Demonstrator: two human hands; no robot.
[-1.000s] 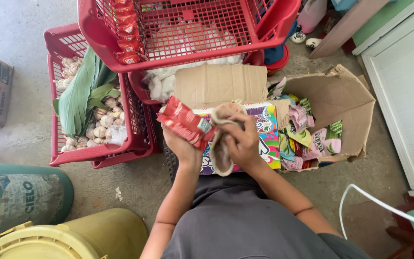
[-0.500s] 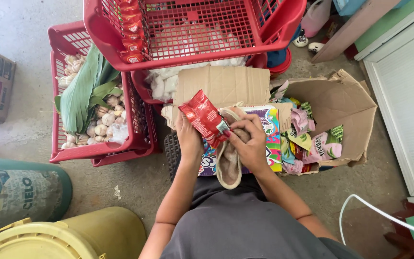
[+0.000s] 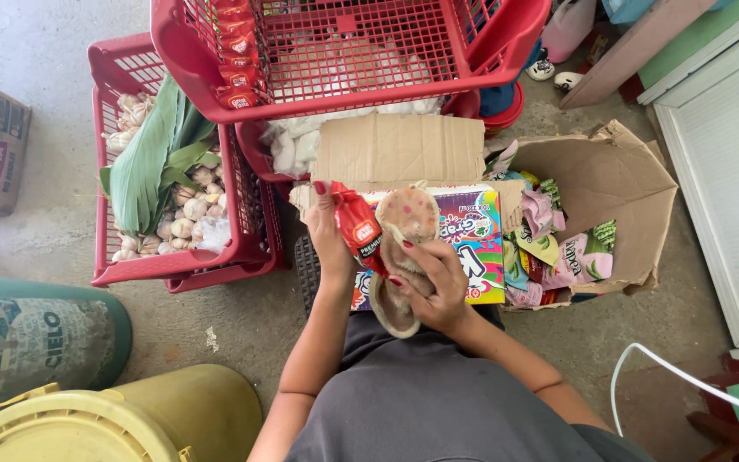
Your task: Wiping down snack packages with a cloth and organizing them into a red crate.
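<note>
My left hand [image 3: 328,244], closed on the red sachet strip [image 3: 357,229], has swung it upright beside the pale cloth [image 3: 404,248], which my right hand [image 3: 434,282] clasps over the colourful box [image 3: 476,248]; both look repositioned together.

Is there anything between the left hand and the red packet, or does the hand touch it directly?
Nothing visible is between them. The left hand grips the red packet directly, above the colourful box. The right hand is beside it and holds a beige cloth.
</note>
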